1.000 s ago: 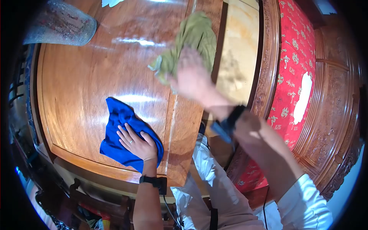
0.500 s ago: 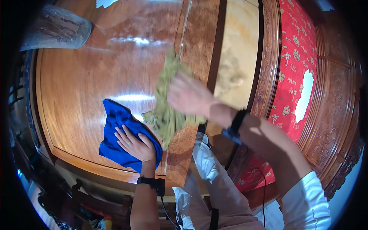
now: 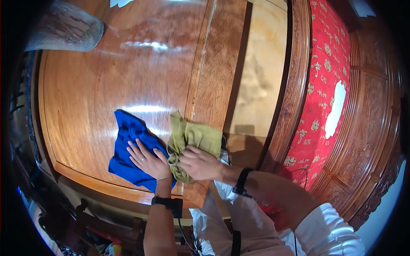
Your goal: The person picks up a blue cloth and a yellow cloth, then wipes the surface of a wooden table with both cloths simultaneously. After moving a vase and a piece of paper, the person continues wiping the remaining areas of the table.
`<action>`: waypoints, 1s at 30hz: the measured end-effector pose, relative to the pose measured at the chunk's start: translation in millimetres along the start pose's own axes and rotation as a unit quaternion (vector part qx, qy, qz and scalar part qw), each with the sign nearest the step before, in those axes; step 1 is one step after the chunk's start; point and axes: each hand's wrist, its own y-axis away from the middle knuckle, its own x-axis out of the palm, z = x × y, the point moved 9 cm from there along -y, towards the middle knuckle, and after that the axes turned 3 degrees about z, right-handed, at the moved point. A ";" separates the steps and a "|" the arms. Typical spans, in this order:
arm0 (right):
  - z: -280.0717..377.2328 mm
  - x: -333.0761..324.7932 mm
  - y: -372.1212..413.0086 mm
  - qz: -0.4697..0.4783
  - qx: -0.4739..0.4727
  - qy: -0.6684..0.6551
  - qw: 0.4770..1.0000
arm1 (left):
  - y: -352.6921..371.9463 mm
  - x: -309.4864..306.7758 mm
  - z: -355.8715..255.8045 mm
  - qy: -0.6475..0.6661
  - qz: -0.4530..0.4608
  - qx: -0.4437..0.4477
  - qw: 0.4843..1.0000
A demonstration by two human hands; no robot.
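Note:
A blue cloth (image 3: 128, 161) lies on the polished wooden tabletop (image 3: 106, 81). My left hand (image 3: 148, 162) rests flat on it, fingers spread, a ring on one finger. Just to the right, an olive-green cloth (image 3: 200, 134) is bunched near the table's front right corner. The fingers of my right hand (image 3: 197, 164) are curled into that cloth and press it against the wood. Its left folds touch or nearly touch the blue cloth's right edge.
A greyish cylindrical object (image 3: 70, 30) stands at the table's far left. To the right is a carved wooden seat with a red patterned cover (image 3: 318, 85), a white piece (image 3: 335, 110) on it. A cable (image 3: 184, 234) hangs from my left wristband.
My right hand has pulled the olive-green cloth toward me, down along the table to beside my left hand. The left hand and blue cloth have hardly moved.

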 end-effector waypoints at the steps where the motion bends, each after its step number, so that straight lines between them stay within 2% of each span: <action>1: 1.9 -4.5 -0.8 -0.026 0.005 -0.008 1.000 | -3.1 -0.4 -0.6 -0.001 -0.003 -0.001 1.000; 3: -3.2 -5.2 1.5 -0.048 0.010 -0.022 0.999 | 0.2 -3.5 -1.3 0.010 -0.009 0.009 1.000; 5: -26.2 -16.5 -2.7 -0.029 -0.053 0.049 0.997 | 0.1 -1.7 0.1 0.023 0.016 -0.005 1.000; 7: -67.4 -50.8 -21.8 -0.019 -0.024 0.070 0.997 | -0.1 -4.2 -3.0 0.027 0.020 -0.006 0.999; 10: -131.1 -92.1 -44.2 -0.089 -0.047 0.117 0.988 | -1.2 -5.1 -3.5 0.018 0.009 0.002 1.000; 11: -150.1 -108.4 -51.3 -0.095 -0.040 0.122 0.987 | -1.7 -6.5 -4.4 0.018 0.004 0.004 1.000; 13: -189.9 -132.8 -65.3 -0.134 0.039 0.175 0.975 | -1.5 -6.0 -3.7 0.022 0.004 0.003 1.000; 14: -199.7 -136.6 -70.8 -0.132 0.038 0.173 0.975 | -1.3 -4.9 -3.0 0.023 0.006 -0.001 1.000; 16: -214.6 -148.8 -73.4 -0.188 0.086 0.140 0.968 | -1.0 -3.9 -1.9 0.024 0.008 -0.004 1.000; 17: -209.4 -144.9 -72.3 -0.184 0.085 0.141 0.969 | -1.3 -3.7 -2.0 0.026 0.006 -0.004 1.000; 19: -203.1 -130.5 -66.3 -0.146 0.146 0.130 0.970 | -1.8 -3.4 -0.6 0.029 0.009 -0.009 0.999; 21: -146.7 -108.2 -51.4 -0.179 0.037 0.120 0.976 | -1.9 -3.6 -1.4 0.029 0.008 -0.007 1.000; 23: -96.1 -66.3 -23.9 -0.160 0.021 0.001 0.987 | -1.4 -4.7 -0.7 0.033 0.002 -0.009 0.999; 26: -11.0 -15.5 3.0 -0.048 0.033 -0.023 0.998 | -1.7 -6.6 0.0 0.041 -0.010 -0.007 0.999; 27: -1.6 -2.5 5.9 -0.001 0.044 -0.029 0.999 | -2.9 -6.4 -0.1 0.046 -0.013 -0.010 0.999; 29: -17.0 3.7 13.7 0.003 0.035 -0.018 0.999 | -2.5 -7.3 1.1 0.050 -0.011 -0.011 0.999; 30: -40.3 2.4 17.7 -0.010 0.008 -0.064 0.998 | -2.5 -6.8 2.4 0.052 -0.010 -0.016 0.998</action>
